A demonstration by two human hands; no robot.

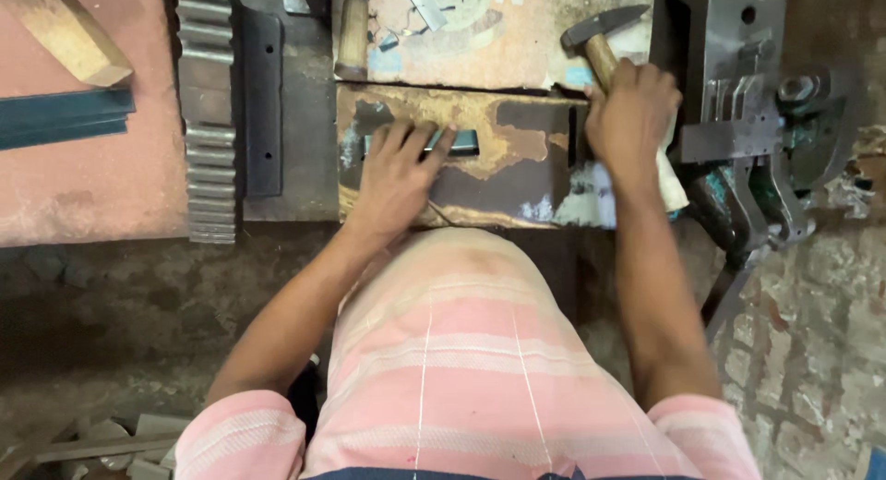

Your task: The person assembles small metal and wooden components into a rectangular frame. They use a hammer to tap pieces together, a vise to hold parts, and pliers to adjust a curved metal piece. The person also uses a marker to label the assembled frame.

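Observation:
My left hand (399, 171) lies flat with fingers spread on a short blue-green metal bar (466, 140), pressing it onto a rusty, stained steel block (517, 171). My right hand (632, 111) grips the wooden handle of a hammer, whose dark steel head (604, 23) points up and away over the block's right end. A pale cloth (671, 180) hangs under my right wrist.
A toothed metal rack (208, 111) and a dark flat plate (263, 102) lie left of the block. A wooden-handled tool (353, 28) rests at the top. A grey metal machine (748, 102) stands right. A wood piece (69, 28) and blue-green bars (60, 118) lie on a red slab.

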